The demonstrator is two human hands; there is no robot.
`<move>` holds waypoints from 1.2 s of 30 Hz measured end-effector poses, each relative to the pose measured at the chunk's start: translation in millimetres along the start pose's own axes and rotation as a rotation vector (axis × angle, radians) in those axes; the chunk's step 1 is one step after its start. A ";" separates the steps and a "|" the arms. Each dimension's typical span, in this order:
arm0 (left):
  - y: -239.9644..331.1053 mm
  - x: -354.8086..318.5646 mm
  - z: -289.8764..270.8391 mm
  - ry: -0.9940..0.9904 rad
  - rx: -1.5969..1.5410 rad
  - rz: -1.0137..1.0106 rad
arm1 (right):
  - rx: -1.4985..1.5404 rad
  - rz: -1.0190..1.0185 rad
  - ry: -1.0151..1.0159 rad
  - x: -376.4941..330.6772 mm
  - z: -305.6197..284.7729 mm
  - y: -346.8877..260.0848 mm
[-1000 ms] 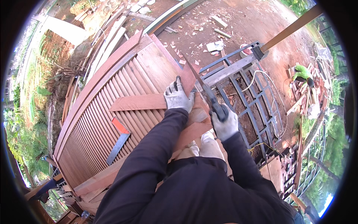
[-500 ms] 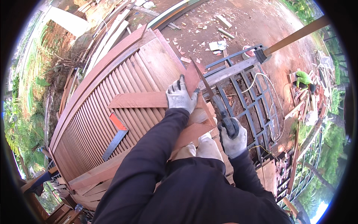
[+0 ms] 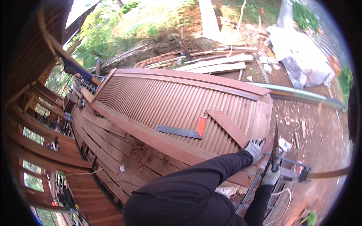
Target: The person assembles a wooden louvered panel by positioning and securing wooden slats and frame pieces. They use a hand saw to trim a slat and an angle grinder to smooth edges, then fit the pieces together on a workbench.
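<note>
My right hand [image 3: 270, 175], in a pale glove, is closed around the dark handle of a handsaw [image 3: 275, 145] whose blade points away from me. Beside it, my left hand [image 3: 255, 148], also gloved, grips a short reddish wooden board [image 3: 267, 147] at the end of the bench. The saw blade stands close along that board's right side; contact is hard to make out. Another plank [image 3: 228, 126] runs slantwise from my left hand over a slatted wooden panel [image 3: 158, 101]. A try square with an orange stock [image 3: 201, 126] and dark blade lies on the slats.
Deck boards [image 3: 109, 150] with wood offcuts [image 3: 145, 154] lie left of the panel. A metal frame [image 3: 288, 165] and a pale cable [image 3: 288, 194] are at lower right. Long planks [image 3: 215, 67] lie beyond, near a white-covered heap [image 3: 298, 56]. A person in green [image 3: 310, 218] shows low right.
The view has swung left, so panel, hands and saw now appear turned and farther to the right. Both hands keep their hold, the left on the board, the right on the handsaw.
</note>
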State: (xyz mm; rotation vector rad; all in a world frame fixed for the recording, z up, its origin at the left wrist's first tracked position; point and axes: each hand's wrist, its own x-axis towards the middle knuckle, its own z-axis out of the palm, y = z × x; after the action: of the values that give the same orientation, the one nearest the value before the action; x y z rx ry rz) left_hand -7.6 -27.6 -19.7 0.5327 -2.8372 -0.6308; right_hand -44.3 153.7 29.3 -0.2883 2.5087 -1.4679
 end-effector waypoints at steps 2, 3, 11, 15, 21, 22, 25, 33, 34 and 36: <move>-3.1 -16.8 -9.8 0.006 0.009 0.063 | 0.090 0.071 -0.052 -12.2 -7.2 0.6; -8.5 -32.7 -15.9 0.005 0.025 0.080 | 0.093 0.022 -0.032 -18.4 -3.7 11.4; -11.9 -88.3 -52.8 -0.172 0.023 0.161 | 0.109 -0.046 -0.035 -57.6 -8.6 -18.6; -10.9 -94.3 -52.3 -0.204 0.058 0.132 | 0.026 -0.071 -0.072 -69.7 -8.6 -39.2; -6.5 -71.8 -55.2 -0.214 0.102 0.274 | 0.012 -0.073 0.040 -63.8 -15.3 -36.8; -3.6 -72.6 -54.2 -0.232 0.115 0.244 | -0.006 -0.052 0.043 -67.4 -19.0 -41.0; -12.8 -79.7 -55.8 -0.234 0.108 0.207 | 0.040 0.016 -0.025 -80.0 -24.4 -81.3; -10.2 -76.7 -50.1 -0.296 0.088 0.302 | -0.068 0.129 -0.024 -124.4 -74.5 -106.0; -9.7 -76.9 -52.4 -0.313 0.068 0.298 | -0.054 0.129 -0.010 -119.7 -73.4 -109.6; -7.5 -71.9 -56.1 -0.341 0.087 0.292 | -0.165 0.052 0.052 -109.9 -61.9 -98.1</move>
State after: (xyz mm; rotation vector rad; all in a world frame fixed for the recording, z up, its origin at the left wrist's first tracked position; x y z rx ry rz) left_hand 75.0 -27.3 19.7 0.0144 -3.1820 -0.5916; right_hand 48.8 188.4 154.4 -0.2127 2.6625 -1.2669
